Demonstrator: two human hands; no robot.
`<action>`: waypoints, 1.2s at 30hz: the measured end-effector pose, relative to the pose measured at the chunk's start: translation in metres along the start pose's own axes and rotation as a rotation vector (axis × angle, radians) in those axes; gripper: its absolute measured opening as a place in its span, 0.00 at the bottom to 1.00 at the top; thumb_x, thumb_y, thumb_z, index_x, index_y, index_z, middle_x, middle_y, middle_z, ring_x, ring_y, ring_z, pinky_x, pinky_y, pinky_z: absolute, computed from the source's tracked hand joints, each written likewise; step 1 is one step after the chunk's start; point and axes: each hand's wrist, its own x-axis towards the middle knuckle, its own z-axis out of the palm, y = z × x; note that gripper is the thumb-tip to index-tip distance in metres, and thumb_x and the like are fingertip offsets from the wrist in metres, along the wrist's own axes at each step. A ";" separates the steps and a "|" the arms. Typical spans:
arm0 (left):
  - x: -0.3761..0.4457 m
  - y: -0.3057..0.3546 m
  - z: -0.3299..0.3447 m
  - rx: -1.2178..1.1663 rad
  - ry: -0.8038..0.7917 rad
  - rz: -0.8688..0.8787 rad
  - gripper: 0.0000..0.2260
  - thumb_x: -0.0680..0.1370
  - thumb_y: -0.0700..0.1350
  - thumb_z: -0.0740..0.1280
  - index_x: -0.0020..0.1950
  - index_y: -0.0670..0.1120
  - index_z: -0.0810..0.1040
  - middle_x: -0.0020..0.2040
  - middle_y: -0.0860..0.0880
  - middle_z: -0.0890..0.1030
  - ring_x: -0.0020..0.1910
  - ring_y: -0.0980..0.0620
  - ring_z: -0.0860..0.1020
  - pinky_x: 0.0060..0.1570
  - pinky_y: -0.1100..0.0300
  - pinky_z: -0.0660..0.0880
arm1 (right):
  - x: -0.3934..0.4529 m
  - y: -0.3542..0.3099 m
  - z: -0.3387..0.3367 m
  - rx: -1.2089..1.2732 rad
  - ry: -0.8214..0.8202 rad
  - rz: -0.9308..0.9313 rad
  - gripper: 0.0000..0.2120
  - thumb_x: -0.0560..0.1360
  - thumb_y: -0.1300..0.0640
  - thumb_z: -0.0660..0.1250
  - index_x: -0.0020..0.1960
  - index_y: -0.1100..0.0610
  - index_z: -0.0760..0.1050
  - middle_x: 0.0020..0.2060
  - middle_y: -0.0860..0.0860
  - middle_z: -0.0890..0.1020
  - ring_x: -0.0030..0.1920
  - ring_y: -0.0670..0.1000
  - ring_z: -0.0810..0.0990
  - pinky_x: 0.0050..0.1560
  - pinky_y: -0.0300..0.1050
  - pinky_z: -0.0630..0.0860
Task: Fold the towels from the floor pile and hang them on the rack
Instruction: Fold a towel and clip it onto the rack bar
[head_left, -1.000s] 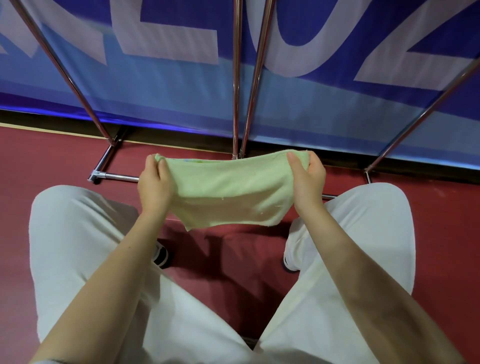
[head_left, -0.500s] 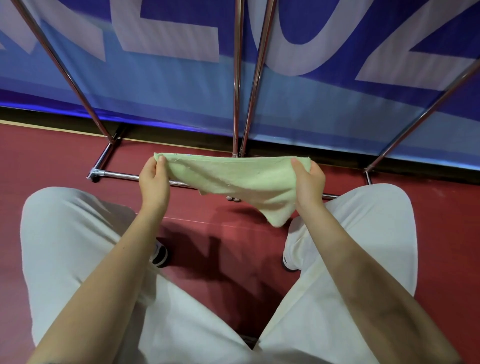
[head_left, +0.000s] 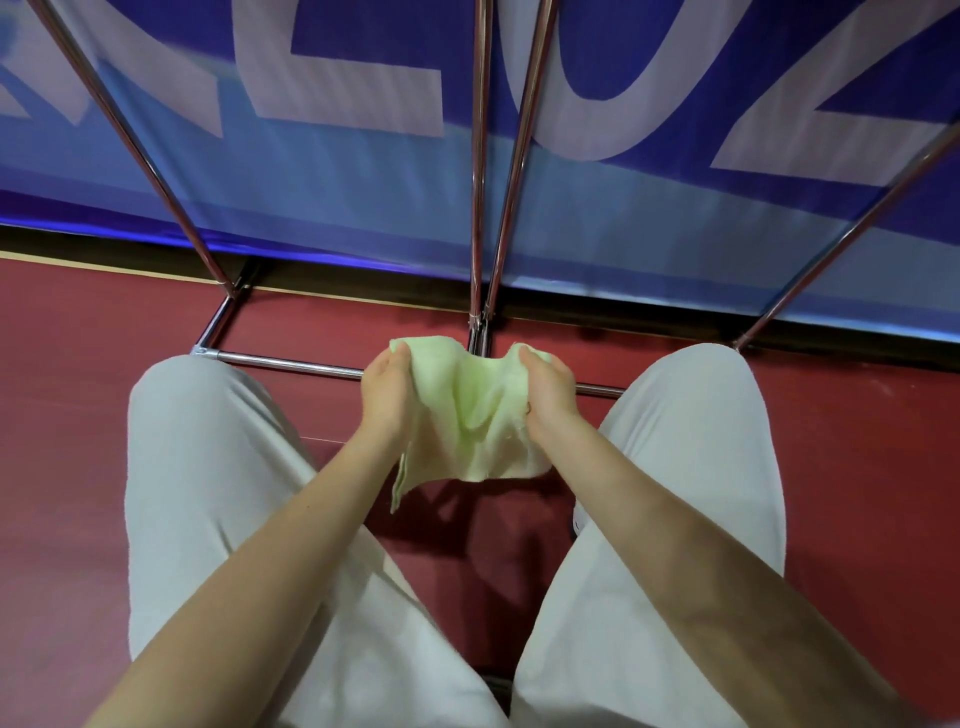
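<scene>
A small light green towel (head_left: 480, 410) hangs slack and bunched between my two hands, in front of my knees. My left hand (head_left: 387, 392) pinches its upper left corner. My right hand (head_left: 548, 392) grips its upper right corner. The hands are close together, so the cloth sags into folds, with a loose flap dangling below my left wrist. The chrome rack (head_left: 480, 171) stands just beyond, its poles rising out of the frame and its base bar (head_left: 291, 362) running along the floor behind the towel. No floor pile of towels is in view.
The floor (head_left: 78, 389) is dark red. A blue banner with large white letters (head_left: 363, 171) covers the wall behind the rack. My legs in light grey trousers (head_left: 208, 467) fill the lower frame, and a shoe (head_left: 577, 525) shows by my right knee.
My hands have moved toward each other, from wide apart to close. The towel, stretched flat a second ago, now sags bunched between them.
</scene>
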 end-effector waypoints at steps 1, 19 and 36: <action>-0.004 0.001 0.004 -0.003 -0.026 0.000 0.15 0.82 0.43 0.58 0.37 0.46 0.75 0.34 0.51 0.75 0.34 0.55 0.71 0.36 0.60 0.69 | -0.004 0.001 0.005 -0.027 -0.031 -0.035 0.03 0.76 0.57 0.66 0.44 0.53 0.77 0.41 0.52 0.80 0.44 0.54 0.79 0.51 0.49 0.76; -0.016 0.013 0.018 -0.187 -0.181 -0.008 0.15 0.82 0.48 0.58 0.54 0.41 0.80 0.46 0.45 0.82 0.43 0.49 0.81 0.44 0.57 0.78 | -0.034 0.001 0.043 -0.261 -0.175 -0.473 0.06 0.80 0.56 0.60 0.51 0.55 0.75 0.38 0.48 0.80 0.38 0.45 0.78 0.43 0.39 0.75; -0.020 0.022 0.014 -0.158 -0.287 -0.023 0.15 0.80 0.41 0.57 0.55 0.31 0.78 0.43 0.42 0.80 0.39 0.52 0.78 0.34 0.63 0.75 | -0.019 -0.009 0.031 -0.629 -0.187 -0.825 0.03 0.74 0.61 0.67 0.45 0.54 0.76 0.46 0.48 0.73 0.50 0.46 0.71 0.53 0.33 0.68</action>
